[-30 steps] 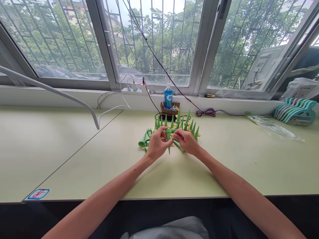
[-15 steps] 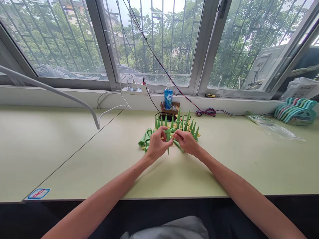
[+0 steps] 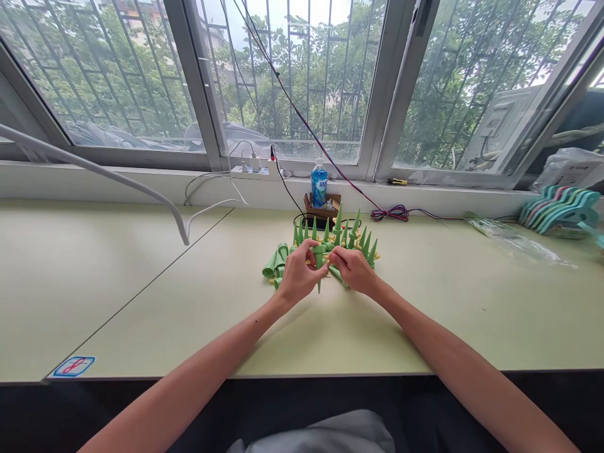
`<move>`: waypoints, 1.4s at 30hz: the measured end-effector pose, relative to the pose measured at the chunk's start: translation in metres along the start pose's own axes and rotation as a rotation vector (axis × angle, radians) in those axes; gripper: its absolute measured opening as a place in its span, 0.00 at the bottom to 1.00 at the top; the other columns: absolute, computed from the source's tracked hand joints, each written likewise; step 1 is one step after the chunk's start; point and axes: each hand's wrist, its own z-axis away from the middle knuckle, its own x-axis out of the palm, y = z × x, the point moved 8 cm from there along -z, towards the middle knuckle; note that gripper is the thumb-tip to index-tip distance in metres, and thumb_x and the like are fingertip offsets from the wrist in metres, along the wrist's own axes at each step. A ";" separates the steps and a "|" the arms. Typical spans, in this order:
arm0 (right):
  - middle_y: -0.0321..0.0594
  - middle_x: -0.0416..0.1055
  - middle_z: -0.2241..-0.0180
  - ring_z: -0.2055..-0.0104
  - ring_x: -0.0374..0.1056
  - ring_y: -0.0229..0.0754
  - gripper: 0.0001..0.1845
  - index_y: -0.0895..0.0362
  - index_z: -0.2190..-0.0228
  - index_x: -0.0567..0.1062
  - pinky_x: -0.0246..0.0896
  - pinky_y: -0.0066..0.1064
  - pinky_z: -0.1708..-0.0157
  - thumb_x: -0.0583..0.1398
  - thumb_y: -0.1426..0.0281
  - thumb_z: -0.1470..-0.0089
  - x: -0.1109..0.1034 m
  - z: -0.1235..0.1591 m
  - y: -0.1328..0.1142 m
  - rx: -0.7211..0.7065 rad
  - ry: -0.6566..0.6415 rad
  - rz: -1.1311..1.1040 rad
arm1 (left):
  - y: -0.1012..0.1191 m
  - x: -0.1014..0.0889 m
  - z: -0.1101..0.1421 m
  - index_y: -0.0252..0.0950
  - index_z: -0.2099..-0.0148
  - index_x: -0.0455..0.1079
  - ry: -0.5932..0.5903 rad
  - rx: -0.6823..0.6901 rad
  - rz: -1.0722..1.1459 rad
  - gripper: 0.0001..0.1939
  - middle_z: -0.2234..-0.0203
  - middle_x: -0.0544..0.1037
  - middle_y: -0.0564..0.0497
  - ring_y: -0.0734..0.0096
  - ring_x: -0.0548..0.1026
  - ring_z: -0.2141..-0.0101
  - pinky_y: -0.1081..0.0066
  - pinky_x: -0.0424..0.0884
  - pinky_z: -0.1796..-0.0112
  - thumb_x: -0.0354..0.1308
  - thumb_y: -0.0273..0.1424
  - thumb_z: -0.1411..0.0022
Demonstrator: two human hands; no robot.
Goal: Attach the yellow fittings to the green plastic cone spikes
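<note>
My left hand (image 3: 302, 269) is closed around a green pointed plastic piece (image 3: 319, 251), thumb and fingers on its sides and its tip pointing down. Close beside it, my right hand (image 3: 352, 267) is pinched at a small yellow piece (image 3: 326, 257) that touches the green piece's side; the fingertips partly cover it. Behind both hands stand several green cones (image 3: 353, 229) with small yellow bits among them. To the left of my left hand lie rolled green pieces (image 3: 274, 261). Another green piece (image 3: 338, 277) lies under my right hand.
A blue bottle (image 3: 319, 185) stands in a small brown box (image 3: 309, 211) by the window. Coiled cable (image 3: 391, 212) and a plastic bag (image 3: 523, 242) lie to the right, near a stack of turquoise hangers (image 3: 559, 211). A white curved bar (image 3: 141, 187) reaches in from the left.
My hands and the green piece stay almost in place. A light-blue thing has come into view at the right edge, beside the hangers.
</note>
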 end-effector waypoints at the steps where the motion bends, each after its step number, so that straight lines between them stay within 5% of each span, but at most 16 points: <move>1: 0.32 0.59 0.79 0.78 0.50 0.34 0.17 0.55 0.76 0.59 0.46 0.27 0.75 0.47 0.65 0.37 0.000 0.000 0.000 0.000 0.000 0.002 | 0.000 0.000 0.000 0.37 0.56 0.64 -0.001 -0.001 0.001 0.17 0.79 0.63 0.60 0.78 0.63 0.79 0.76 0.61 0.75 0.61 0.33 0.48; 18: 0.32 0.56 0.80 0.78 0.48 0.35 0.20 0.55 0.78 0.56 0.46 0.28 0.75 0.45 0.60 0.35 0.000 0.000 0.000 0.030 0.017 0.031 | 0.002 0.001 0.000 0.36 0.56 0.64 -0.010 0.006 -0.001 0.17 0.79 0.63 0.60 0.78 0.63 0.79 0.77 0.61 0.75 0.61 0.33 0.49; 26: 0.31 0.54 0.82 0.80 0.47 0.34 0.23 0.55 0.79 0.55 0.44 0.27 0.77 0.46 0.56 0.36 -0.008 0.000 0.001 0.042 0.102 0.053 | -0.001 0.005 -0.001 0.37 0.51 0.65 -0.047 -0.030 0.213 0.22 0.77 0.61 0.59 0.80 0.62 0.79 0.79 0.63 0.78 0.62 0.35 0.48; 32: 0.34 0.61 0.82 0.79 0.52 0.35 0.25 0.55 0.80 0.58 0.45 0.28 0.77 0.45 0.56 0.36 -0.016 0.001 0.009 0.110 0.206 0.084 | -0.007 0.011 -0.003 0.38 0.50 0.66 -0.066 -0.079 0.434 0.16 0.74 0.66 0.55 0.76 0.71 0.75 0.74 0.73 0.74 0.54 0.37 0.39; 42: 0.32 0.53 0.85 0.81 0.47 0.35 0.26 0.55 0.82 0.54 0.43 0.29 0.78 0.46 0.56 0.36 -0.020 0.001 0.010 0.158 0.264 0.133 | -0.011 0.021 -0.001 0.35 0.55 0.69 -0.145 -0.025 0.472 0.15 0.67 0.69 0.50 0.70 0.74 0.64 0.67 0.79 0.65 0.61 0.31 0.45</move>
